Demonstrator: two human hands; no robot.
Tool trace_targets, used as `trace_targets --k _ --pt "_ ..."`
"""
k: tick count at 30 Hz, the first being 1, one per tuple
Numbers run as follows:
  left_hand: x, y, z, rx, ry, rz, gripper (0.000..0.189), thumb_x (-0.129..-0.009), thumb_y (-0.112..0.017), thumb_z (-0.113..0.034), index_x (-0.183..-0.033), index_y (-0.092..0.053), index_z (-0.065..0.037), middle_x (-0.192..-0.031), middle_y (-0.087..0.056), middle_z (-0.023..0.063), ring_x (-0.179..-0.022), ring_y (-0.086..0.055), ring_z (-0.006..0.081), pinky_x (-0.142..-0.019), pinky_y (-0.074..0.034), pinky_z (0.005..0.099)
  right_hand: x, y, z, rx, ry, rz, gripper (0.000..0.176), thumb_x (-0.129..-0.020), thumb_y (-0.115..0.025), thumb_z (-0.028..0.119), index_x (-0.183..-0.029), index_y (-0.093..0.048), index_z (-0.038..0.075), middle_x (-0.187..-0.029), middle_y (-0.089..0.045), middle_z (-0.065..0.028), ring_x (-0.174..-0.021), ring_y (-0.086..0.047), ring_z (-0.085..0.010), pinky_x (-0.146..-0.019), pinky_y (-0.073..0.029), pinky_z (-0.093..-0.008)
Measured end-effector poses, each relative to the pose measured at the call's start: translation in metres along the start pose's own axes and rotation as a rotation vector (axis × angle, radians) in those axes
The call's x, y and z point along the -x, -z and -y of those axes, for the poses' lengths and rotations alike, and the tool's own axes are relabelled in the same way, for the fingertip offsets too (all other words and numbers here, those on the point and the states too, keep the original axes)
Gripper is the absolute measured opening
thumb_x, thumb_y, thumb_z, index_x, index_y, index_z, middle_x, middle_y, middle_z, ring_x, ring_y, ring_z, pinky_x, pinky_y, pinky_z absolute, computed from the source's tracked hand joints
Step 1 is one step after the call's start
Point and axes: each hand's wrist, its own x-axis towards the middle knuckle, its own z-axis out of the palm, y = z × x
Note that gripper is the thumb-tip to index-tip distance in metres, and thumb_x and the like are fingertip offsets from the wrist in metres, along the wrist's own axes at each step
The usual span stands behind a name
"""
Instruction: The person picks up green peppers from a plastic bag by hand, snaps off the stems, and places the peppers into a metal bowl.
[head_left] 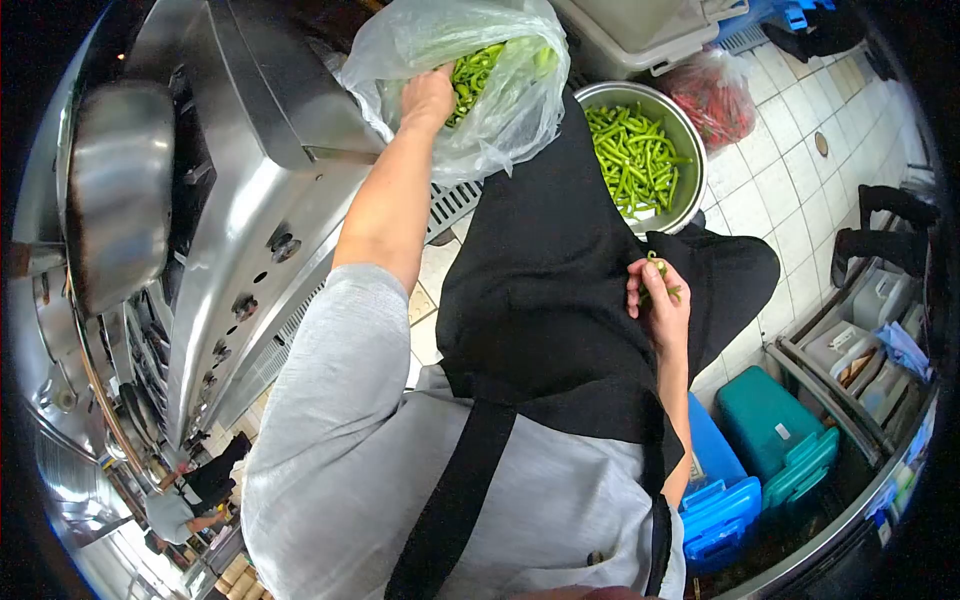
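My left hand [428, 98] reaches into a clear plastic bag [520, 130], against the cut green peppers [474, 82] inside it; its fingertips are hidden. Over my right thigh, my right hand [662, 296] is closed around a few green peppers [652, 270], their curled ends sticking out between the fingers. Just beyond that hand stands a round metal bowl [697, 150] holding many long green peppers [635, 160].
Beside the bowl lies a bag of red peppers [712, 98]. A steel stove [230, 230] with knobs runs along the left. Green [770, 420] and blue [715, 480] bins sit at lower right. Another person [180, 510] is at far lower left.
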Motion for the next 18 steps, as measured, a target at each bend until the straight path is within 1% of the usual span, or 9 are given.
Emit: trace_targets --k 4,6,7,9,11,13,15,17,18 --pt "0.006 0.019 -0.003 0.01 -0.001 0.053 0.038 -0.085 -0.06 -0.011 -0.122 -0.065 -0.02 -0.12 -0.065 0.0148 -0.112 -0.062 0.0327 -0.097 -0.048 0.0449 0.001 0.0 0.001 -0.06 0.011 -0.033 0.026 -0.1 -0.057 0.024 -0.097 -0.063 -0.001 -0.076 -0.058 -0.0037 -0.06 -0.054 -0.0097 -0.048 -0.043 -0.0239" --pt "0.028 0.038 -0.013 0.114 0.006 -0.106 0.031 -0.088 -0.062 -0.018 -0.119 -0.066 -0.015 -0.113 -0.068 0.0154 -0.107 -0.064 0.0343 -0.094 -0.049 0.0447 -0.003 -0.002 0.0 -0.082 0.005 0.002 0.026 -0.1 -0.057 0.024 -0.097 -0.062 -0.001 -0.076 -0.058 -0.0037 -0.06 -0.054 -0.0096 -0.047 -0.043 -0.0236" --pt "0.038 0.046 -0.017 0.11 0.011 -0.105 0.031 -0.088 -0.062 -0.018 -0.119 -0.066 -0.015 -0.113 -0.068 0.0154 -0.107 -0.064 0.0343 -0.094 -0.049 0.0447 -0.004 -0.003 0.0 -0.083 0.002 0.008 0.026 -0.1 -0.057 0.024 -0.097 -0.062 -0.001 -0.076 -0.058 -0.0037 -0.06 -0.054 -0.0096 -0.047 -0.043 -0.0236" --pt "0.059 0.063 -0.027 0.304 0.055 -0.259 0.032 -0.089 -0.064 -0.024 -0.118 -0.065 -0.011 -0.106 -0.07 0.017 -0.1 -0.066 0.0372 -0.089 -0.051 0.0457 -0.007 -0.005 0.003 -0.053 -0.03 0.014 0.026 -0.1 -0.057 0.024 -0.099 -0.062 -0.001 -0.076 -0.058 -0.0036 -0.061 -0.054 -0.0093 -0.046 -0.043 -0.0233" --pt "0.092 0.084 -0.032 0.415 -0.054 -0.372 0.033 -0.09 -0.065 -0.025 -0.118 -0.064 -0.008 -0.103 -0.071 0.018 -0.095 -0.068 0.0365 -0.084 -0.053 0.0437 -0.006 -0.005 0.004 -0.053 -0.026 0.015 0.026 -0.1 -0.057 0.025 -0.1 -0.062 -0.001 -0.077 -0.058 -0.0035 -0.062 -0.054 -0.0092 -0.047 -0.044 -0.0231" --pt "0.136 0.112 -0.045 0.554 -0.191 -0.459 0.031 -0.09 -0.068 -0.021 -0.117 -0.064 -0.006 -0.096 -0.072 0.0146 -0.086 -0.071 0.0266 -0.077 -0.055 0.0357 -0.004 -0.003 0.004 -0.063 -0.017 -0.003 0.026 -0.1 -0.057 0.025 -0.101 -0.062 -0.001 -0.078 -0.058 -0.0035 -0.062 -0.054 -0.0091 -0.047 -0.044 -0.0229" --pt "0.187 0.136 -0.073 0.761 -0.218 -0.288 0.031 -0.09 -0.07 -0.014 -0.119 -0.063 -0.004 -0.089 -0.071 0.0094 -0.079 -0.067 0.0139 -0.072 -0.053 0.029 -0.004 -0.002 0.002 -0.13 -0.01 0.013 0.026 -0.099 -0.057 0.025 -0.102 -0.061 0.0 -0.079 -0.058 -0.0034 -0.064 -0.055 -0.0091 -0.047 -0.044 -0.0229" --pt "0.227 0.146 -0.106 1.002 -0.233 -0.009 0.033 -0.091 -0.069 -0.011 -0.122 -0.062 -0.003 -0.087 -0.07 0.0046 -0.076 -0.063 0.0075 -0.068 -0.052 0.0252 -0.007 -0.003 0.001 -0.147 0.021 0.04 0.026 -0.099 -0.058 0.024 -0.105 -0.061 0.0 -0.082 -0.059 -0.0036 -0.066 -0.056 -0.009 -0.047 -0.045 -0.0225" --pt "0.233 0.138 -0.116 1.084 -0.2 0.119 0.033 -0.092 -0.068 -0.012 -0.123 -0.062 -0.003 -0.087 -0.069 0.0039 -0.076 -0.063 0.0071 -0.068 -0.052 0.0245 -0.007 -0.007 0.004 -0.108 0.023 0.047 0.025 -0.099 -0.058 0.024 -0.107 -0.062 0.0 -0.083 -0.06 -0.0036 -0.067 -0.056 -0.0089 -0.048 -0.045 -0.0224"
